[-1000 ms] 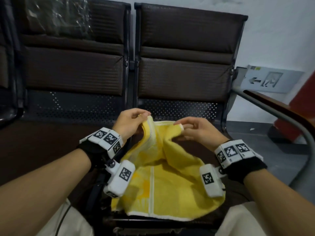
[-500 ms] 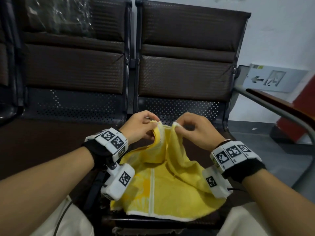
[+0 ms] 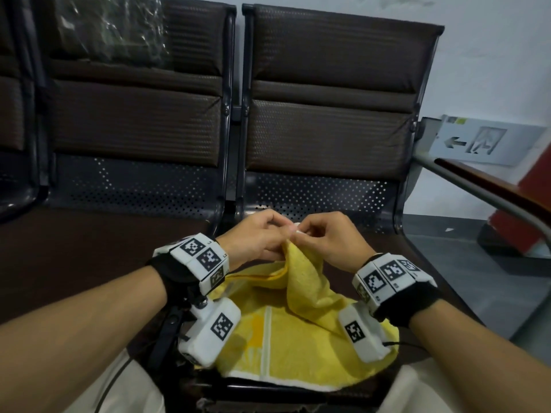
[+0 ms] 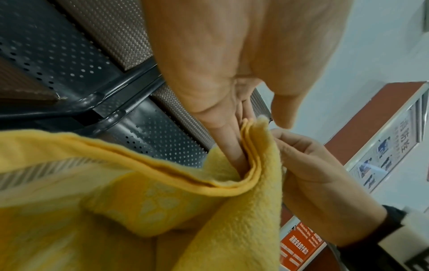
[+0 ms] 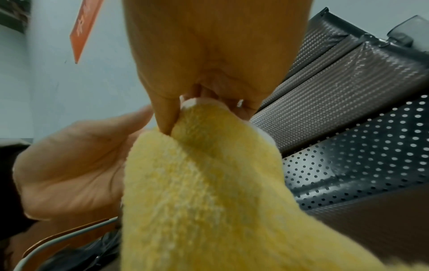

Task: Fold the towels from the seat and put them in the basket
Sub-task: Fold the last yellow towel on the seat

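A yellow towel [image 3: 292, 332] with a white border lies on the front of the right brown seat [image 3: 396, 254], its far end lifted. My left hand [image 3: 259, 236] and right hand [image 3: 325, 236] meet above it and each pinch a top corner, the two corners pressed together. In the left wrist view the left fingers [image 4: 234, 146] lie against the doubled towel edge [image 4: 253, 146], and the right hand [image 4: 308, 165] holds the other side. In the right wrist view the right thumb [image 5: 164, 113] pinches the towel corner [image 5: 197, 113]. No basket is in view.
The left brown seat [image 3: 89, 248] adjoins the right one, with padded backrests [image 3: 328, 120] and perforated metal behind. A metal armrest [image 3: 489, 189] runs along the right. A wall sign [image 3: 477, 141] and grey floor [image 3: 447, 231] lie beyond.
My hands have moved toward each other, bringing the two top towel corners from apart to touching. The lifted part of the towel now folds into a narrow peak.
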### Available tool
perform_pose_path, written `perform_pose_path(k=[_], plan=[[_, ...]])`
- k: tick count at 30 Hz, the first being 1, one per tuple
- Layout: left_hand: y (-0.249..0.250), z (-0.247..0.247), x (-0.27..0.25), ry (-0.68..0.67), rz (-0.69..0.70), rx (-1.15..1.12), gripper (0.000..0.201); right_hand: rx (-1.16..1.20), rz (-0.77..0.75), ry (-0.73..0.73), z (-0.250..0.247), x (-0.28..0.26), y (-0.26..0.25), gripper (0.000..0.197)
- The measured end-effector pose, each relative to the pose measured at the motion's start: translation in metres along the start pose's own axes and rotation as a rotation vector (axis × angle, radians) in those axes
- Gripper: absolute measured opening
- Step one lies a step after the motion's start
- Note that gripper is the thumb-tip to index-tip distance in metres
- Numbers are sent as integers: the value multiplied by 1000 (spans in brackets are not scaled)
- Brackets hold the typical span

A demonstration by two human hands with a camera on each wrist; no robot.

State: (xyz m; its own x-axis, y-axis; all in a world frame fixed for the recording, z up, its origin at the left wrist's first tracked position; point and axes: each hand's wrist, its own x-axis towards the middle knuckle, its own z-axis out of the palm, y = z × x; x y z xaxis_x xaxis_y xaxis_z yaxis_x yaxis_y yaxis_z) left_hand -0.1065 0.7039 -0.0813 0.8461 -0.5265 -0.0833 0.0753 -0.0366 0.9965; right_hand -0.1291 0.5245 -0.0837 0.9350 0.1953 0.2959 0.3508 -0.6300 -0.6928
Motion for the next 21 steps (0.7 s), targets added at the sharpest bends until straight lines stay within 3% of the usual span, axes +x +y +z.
perform_pose_path(k=[6,8,11,13,15,18,21], plan=[[3,-4,1,35,24,167,14,13,56,-97,-7,4,-3,19],[6,-11,0,54,59,282,16,-159,56,-213,-14,5,0,23],[12,-28,-3,101,119,398,23,-628,92,-489,-18,3,3,35],[14,-39,-6,97,148,428,25,-748,122,-547,-18,2,4,28],[16,-48,-9,74,199,526,25,-637,118,-411,-20,4,2,22],[17,-62,-12,143,286,769,31,-504,110,-114,-25,7,-10,36],[21,-69,-17,218,333,992,38,-530,16,-109,-24,4,-26,42]])
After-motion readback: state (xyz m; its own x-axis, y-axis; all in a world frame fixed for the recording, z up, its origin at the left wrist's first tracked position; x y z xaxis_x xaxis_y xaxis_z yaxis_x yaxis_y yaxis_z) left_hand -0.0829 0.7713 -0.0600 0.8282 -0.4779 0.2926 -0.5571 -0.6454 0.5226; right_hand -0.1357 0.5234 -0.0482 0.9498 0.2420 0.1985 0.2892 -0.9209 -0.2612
